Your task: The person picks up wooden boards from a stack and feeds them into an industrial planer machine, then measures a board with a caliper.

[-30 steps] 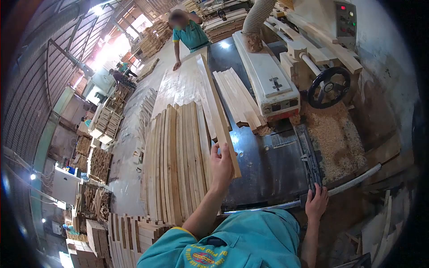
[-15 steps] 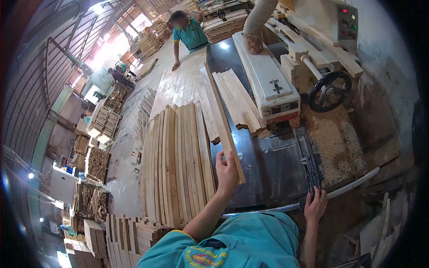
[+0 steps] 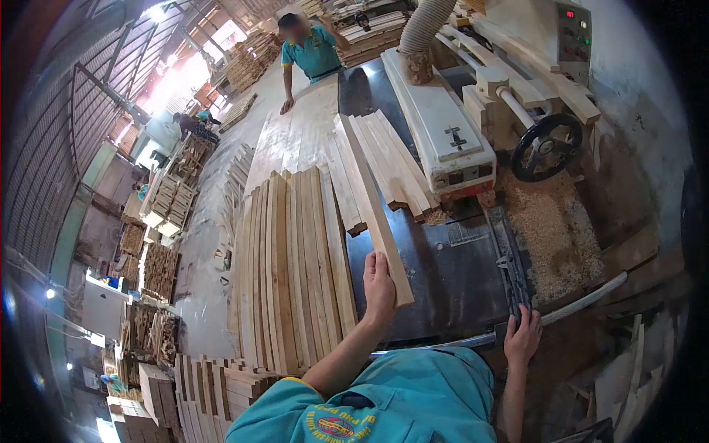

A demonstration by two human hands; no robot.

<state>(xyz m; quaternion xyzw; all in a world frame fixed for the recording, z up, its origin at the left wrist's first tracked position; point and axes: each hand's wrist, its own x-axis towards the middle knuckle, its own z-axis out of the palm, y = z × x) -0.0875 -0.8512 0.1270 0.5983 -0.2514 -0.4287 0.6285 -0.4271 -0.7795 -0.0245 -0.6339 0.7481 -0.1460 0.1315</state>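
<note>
My left hand (image 3: 379, 286) is closed around the near end of a long wooden plank (image 3: 377, 221), which slants away over the dark metal machine table (image 3: 443, 295). Just left of that hand lies a row of long wooden strips (image 3: 292, 273), side by side. Shorter boards (image 3: 388, 162) rest beyond, beside the white machine housing (image 3: 443, 125). At the table's near edge, my right hand (image 3: 522, 336) has its fingers on the end of a black guide rail (image 3: 509, 258). How firmly they grip it is hidden.
A co-worker (image 3: 310, 52) stands at the far end, one hand on the boards. A black handwheel (image 3: 546, 148), a control panel (image 3: 574, 37) and sawdust (image 3: 550, 236) are on the right. A metal bar (image 3: 583, 299) runs along the near edge. Stacked wood (image 3: 159, 269) stands left.
My left hand and the plank's near end have shifted slightly right, and the plank's face has turned more toward me. My right hand stays on the rail. The co-worker has moved slightly.
</note>
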